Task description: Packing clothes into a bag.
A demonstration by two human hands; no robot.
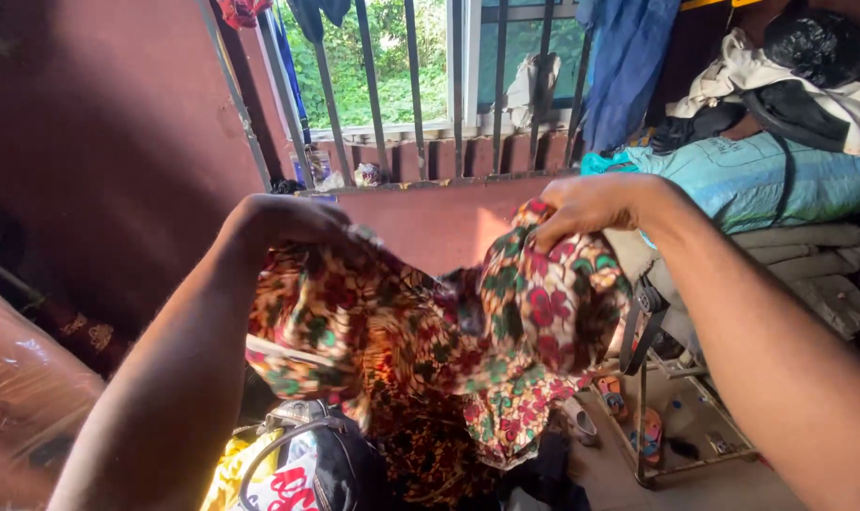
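Observation:
A floral patterned cloth (430,341) in red, green and cream hangs bunched between both my hands, held up in front of me. My left hand (293,220) grips its upper left edge, fingers closed over the fabric. Over on the right, my right hand (581,206) pinches the upper right corner. The cloth sags in the middle and drapes down toward a pile of things below.
A barred window (411,76) with greenery outside is straight ahead, above a dark red wall (108,142). A heap of bags and clothes (780,142) sits at right on a metal rack (657,416). A handbag (307,454) lies below, sandals (629,416) on the floor.

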